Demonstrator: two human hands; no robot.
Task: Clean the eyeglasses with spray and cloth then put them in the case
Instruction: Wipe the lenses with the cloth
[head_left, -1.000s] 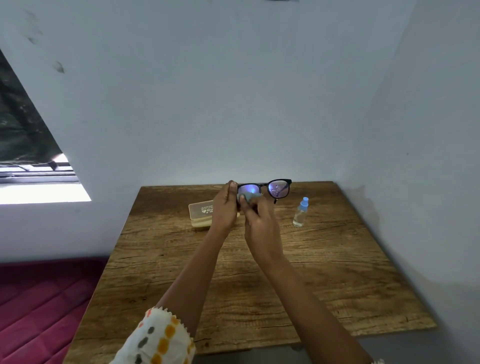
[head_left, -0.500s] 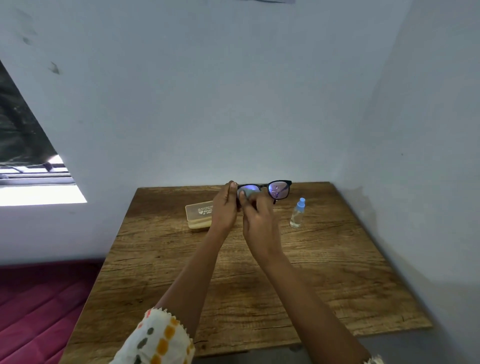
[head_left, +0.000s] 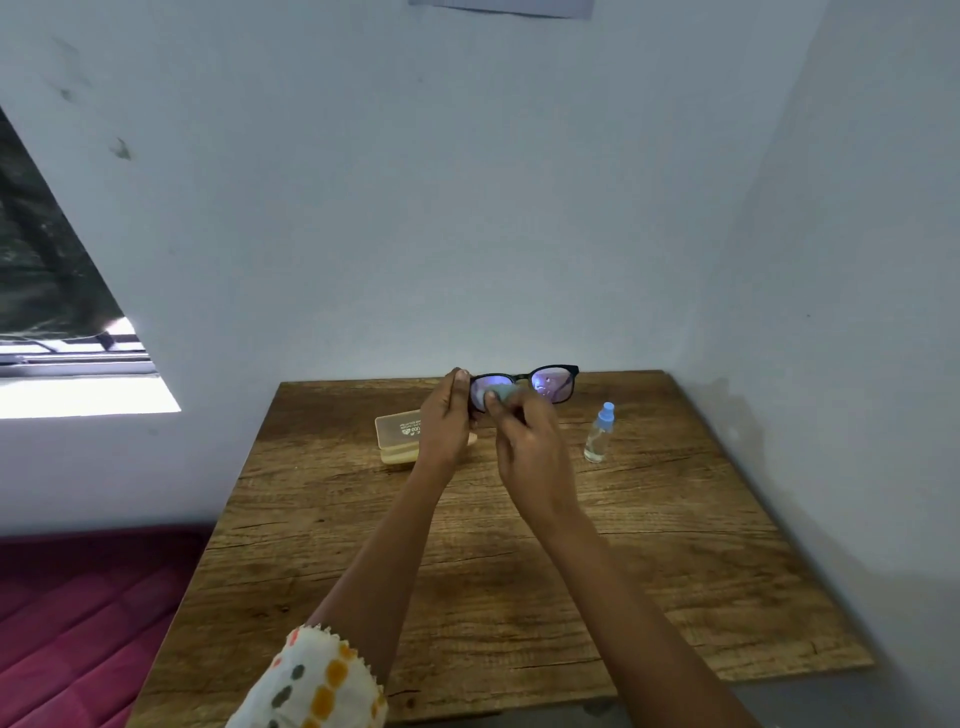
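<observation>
Black-framed eyeglasses (head_left: 553, 382) are held up above the far part of the wooden table (head_left: 519, 545). My left hand (head_left: 447, 421) grips their left end. My right hand (head_left: 530, 441) pinches a small pale blue-green cloth (head_left: 503, 389) against the left lens. The right lens is uncovered and shows a purple sheen. A pale yellow case (head_left: 397, 434) lies on the table behind my left hand, partly hidden by it. A clear spray bottle (head_left: 599, 434) with a blue cap stands upright to the right of my hands.
The table sits in a corner, with white walls close behind it and on the right. A dark red mat (head_left: 78, 613) covers the floor to the left. A window opening (head_left: 62, 364) is in the left wall.
My right thumb and the cloth have shifted slightly on the left lens. The glasses and my left hand stay about where they were.
</observation>
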